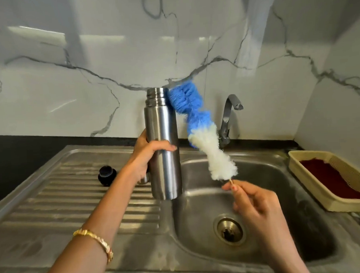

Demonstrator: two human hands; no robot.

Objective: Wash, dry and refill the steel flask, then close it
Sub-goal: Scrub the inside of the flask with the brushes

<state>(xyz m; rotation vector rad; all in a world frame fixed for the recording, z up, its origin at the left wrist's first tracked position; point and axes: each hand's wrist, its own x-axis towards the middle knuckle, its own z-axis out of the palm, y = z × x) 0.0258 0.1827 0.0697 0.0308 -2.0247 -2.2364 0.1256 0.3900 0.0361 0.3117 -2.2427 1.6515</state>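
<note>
Cap (107,175) sits on the drainboard; left hand (146,157) wraps the flask (164,145) mid-body, upright over the sink (282,193) edge. It looks smooth and probably slippery, so grip the middle. Right hand (255,203) pinches the brush (202,133) handle.

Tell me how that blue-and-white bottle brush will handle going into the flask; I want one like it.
The bottle brush probably flexes: its bristle section curves visibly. The fluffy bristles should compress at the steel flask mouth. It seems light, since the right hand holds it by its thin stem in a fingertip pinch.
</note>
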